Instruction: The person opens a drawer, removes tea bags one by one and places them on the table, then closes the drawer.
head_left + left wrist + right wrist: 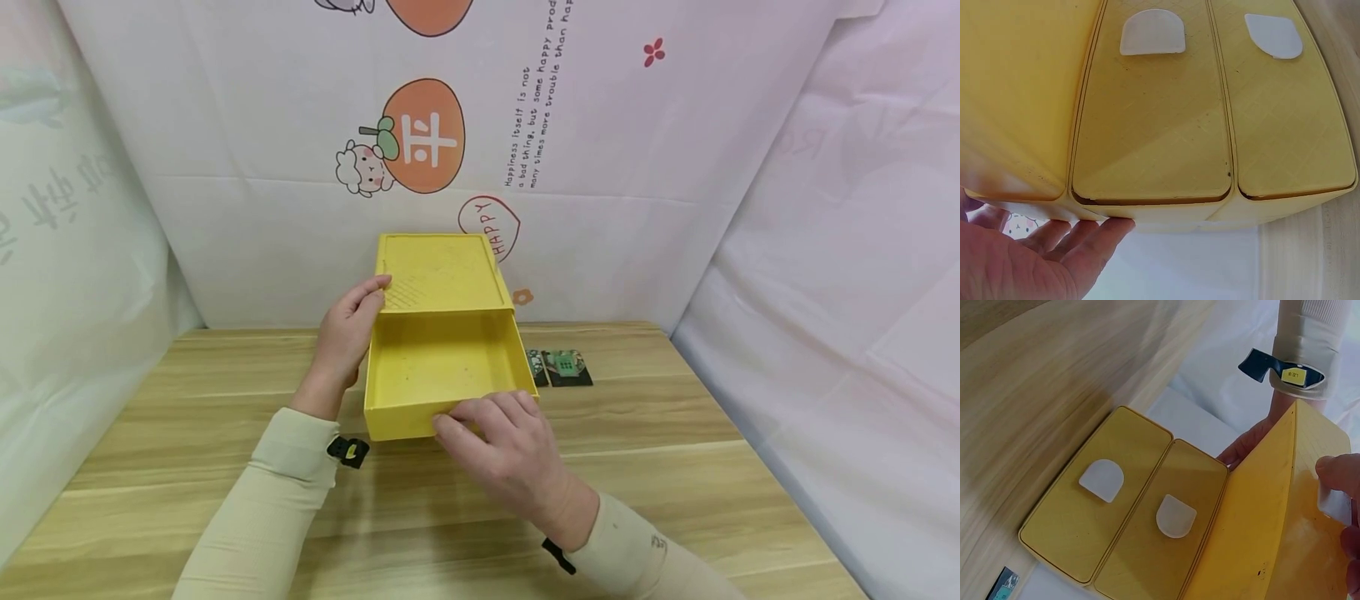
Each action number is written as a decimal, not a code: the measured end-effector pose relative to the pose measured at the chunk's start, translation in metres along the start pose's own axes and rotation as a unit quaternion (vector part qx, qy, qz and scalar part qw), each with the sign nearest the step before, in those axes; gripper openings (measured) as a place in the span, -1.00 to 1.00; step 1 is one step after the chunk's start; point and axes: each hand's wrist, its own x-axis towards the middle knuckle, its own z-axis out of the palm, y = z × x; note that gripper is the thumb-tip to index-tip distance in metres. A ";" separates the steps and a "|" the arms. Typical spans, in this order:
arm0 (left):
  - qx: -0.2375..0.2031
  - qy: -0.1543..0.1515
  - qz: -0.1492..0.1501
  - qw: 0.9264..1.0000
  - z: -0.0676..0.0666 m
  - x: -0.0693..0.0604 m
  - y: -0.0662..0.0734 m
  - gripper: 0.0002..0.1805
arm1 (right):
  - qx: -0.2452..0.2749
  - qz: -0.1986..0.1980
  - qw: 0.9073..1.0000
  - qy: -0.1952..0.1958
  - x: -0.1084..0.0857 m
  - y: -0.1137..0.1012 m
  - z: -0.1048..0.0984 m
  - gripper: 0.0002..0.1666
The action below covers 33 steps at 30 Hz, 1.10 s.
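Observation:
A yellow drawer cabinet [446, 271] stands on the table, its top drawer [442, 358] pulled out and showing nothing inside. My left hand [347, 333] rests against the cabinet's left side, fingertips near the top edge; the left wrist view shows several fingers fairly straight along that side. My right hand [502, 442] is at the front of the drawer. In the right wrist view, its thumb and fingers pinch the white handle [1334, 503] there. Beneath, a middle drawer [1154, 119] and a bottom drawer [1291, 119], each with a white handle, are closed.
Right of the cabinet, a dark card with a green picture [567, 367] lies on the wooden table [645, 467], another dark card [536, 367] beside it, partly hidden. A white printed sheet [600, 208] hangs behind; white sheets also flank both sides.

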 end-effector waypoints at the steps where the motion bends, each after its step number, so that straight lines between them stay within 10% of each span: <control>1: 0.000 0.000 -0.002 1.000 0.000 0.000 0.000 -0.50 | 0.000 0.001 1.000 0.001 0.001 0.000 0.000 -0.79; 33: -0.012 -0.008 -0.015 1.000 -0.001 0.001 -0.003 -0.49 | -0.003 0.037 0.998 -0.057 -0.009 0.009 0.012 -0.86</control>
